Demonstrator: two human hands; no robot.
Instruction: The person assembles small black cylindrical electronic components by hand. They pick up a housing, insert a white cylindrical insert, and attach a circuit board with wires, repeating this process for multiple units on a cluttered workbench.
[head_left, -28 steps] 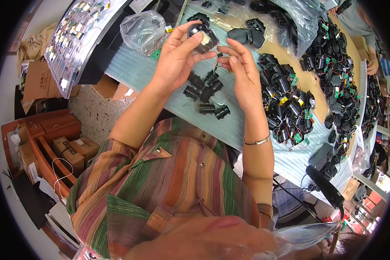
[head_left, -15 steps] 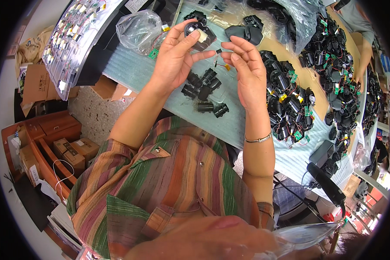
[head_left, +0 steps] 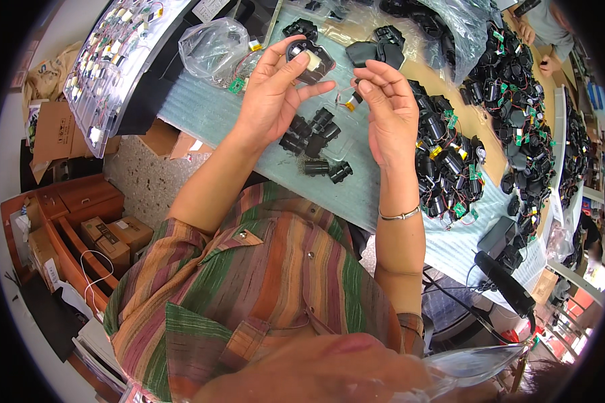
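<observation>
My left hand (head_left: 265, 94) holds a black plastic housing (head_left: 321, 68) between thumb and fingers, with its open side and a pale block inside facing up. Its index finger points toward my right hand. Pinched in my right hand (head_left: 391, 111) are thin wires with a small yellow-wrapped part (head_left: 351, 103), which hangs just below the fingertips. A gap separates this part from the housing. On the table below the hands lies a group of black cylindrical parts (head_left: 314, 134).
Piles of black housings (head_left: 444, 158) with green circuit boards and wires cover the right side. Beyond my hands lie a black part (head_left: 376, 50) and clear plastic bags (head_left: 215, 47). A tray of small parts (head_left: 114, 60) stands left. A co-worker's hand (head_left: 550, 65) is far right.
My right hand has moved slightly right, away from the housing, and the yellow-wrapped part now hangs closer to its fingers. My left hand stays nearly still. The co-worker's hand has moved farther off.
</observation>
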